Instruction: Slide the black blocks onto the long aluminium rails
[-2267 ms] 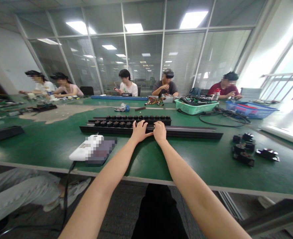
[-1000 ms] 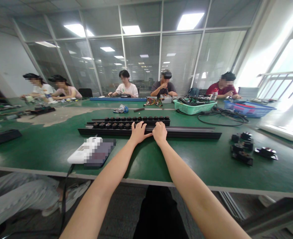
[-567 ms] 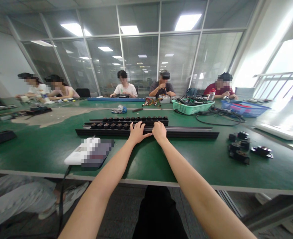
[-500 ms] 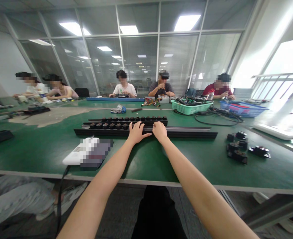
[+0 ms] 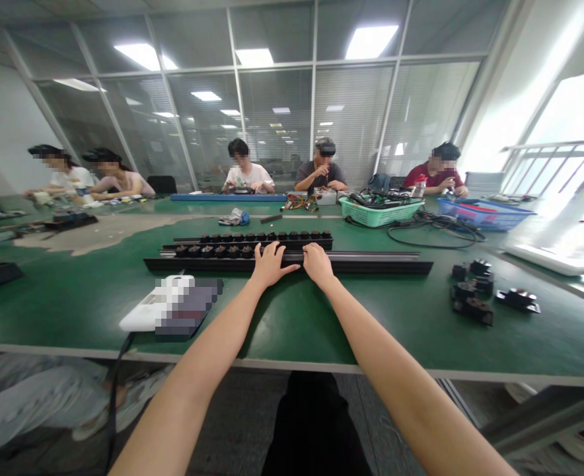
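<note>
A long black metal rail lies across the table before me, with a row of small black socket-like modules seated along its left part. My left hand rests over the rail at the right end of that row, fingers spread and thumb stretched rightward along the front wall. Close beside it, my right hand is closed with curled fingers at the rail's middle. Whatever it pinches is hidden by the fingers. Behind lies a shorter black rail bearing a similar row of modules.
Loose black modules lie at the right. A white device with a cable sits at the left front. Farther back are a green basket, a blue basket, black cables and a glove. Several people sit beyond.
Both hands keep their places on the rail with hardly any visible movement. The view has shifted very slightly.
</note>
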`<action>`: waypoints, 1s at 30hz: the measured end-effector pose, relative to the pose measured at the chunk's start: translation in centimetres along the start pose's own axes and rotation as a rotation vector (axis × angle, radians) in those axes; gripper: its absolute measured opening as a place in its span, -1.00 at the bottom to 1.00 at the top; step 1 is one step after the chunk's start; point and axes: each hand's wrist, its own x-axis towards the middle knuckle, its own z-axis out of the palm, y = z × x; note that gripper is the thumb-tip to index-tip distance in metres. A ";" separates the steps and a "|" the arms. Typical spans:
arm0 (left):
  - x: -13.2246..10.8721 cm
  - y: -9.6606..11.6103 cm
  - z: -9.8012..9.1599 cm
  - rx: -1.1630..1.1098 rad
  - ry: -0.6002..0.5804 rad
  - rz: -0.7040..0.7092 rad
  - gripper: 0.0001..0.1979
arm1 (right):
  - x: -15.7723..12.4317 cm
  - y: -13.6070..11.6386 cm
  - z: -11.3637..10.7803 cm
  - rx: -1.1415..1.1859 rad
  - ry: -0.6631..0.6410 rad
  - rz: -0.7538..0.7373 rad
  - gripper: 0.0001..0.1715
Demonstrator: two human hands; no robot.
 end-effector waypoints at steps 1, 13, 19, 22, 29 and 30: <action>0.0 0.0 0.0 0.001 -0.003 -0.003 -0.32 | -0.1 0.0 0.0 0.002 0.001 -0.007 -0.51; 0.1 0.0 0.1 0.010 0.001 -0.002 -0.30 | -1.0 0.2 0.3 -0.021 0.020 -0.036 -0.44; 0.1 0.1 -0.1 0.001 -0.010 -0.007 -0.30 | -1.1 0.3 0.2 -0.029 0.008 -0.025 -0.41; 0.1 0.1 -0.1 0.006 -0.005 -0.001 -0.30 | -1.1 0.3 0.2 -0.022 0.012 -0.023 -0.40; 0.1 0.0 0.0 0.003 0.002 0.002 -0.29 | -1.1 0.3 0.2 -0.005 0.010 -0.010 -0.38; 0.1 0.0 0.0 0.002 -0.001 0.002 -0.29 | -1.1 0.3 0.3 0.000 0.012 -0.007 -0.38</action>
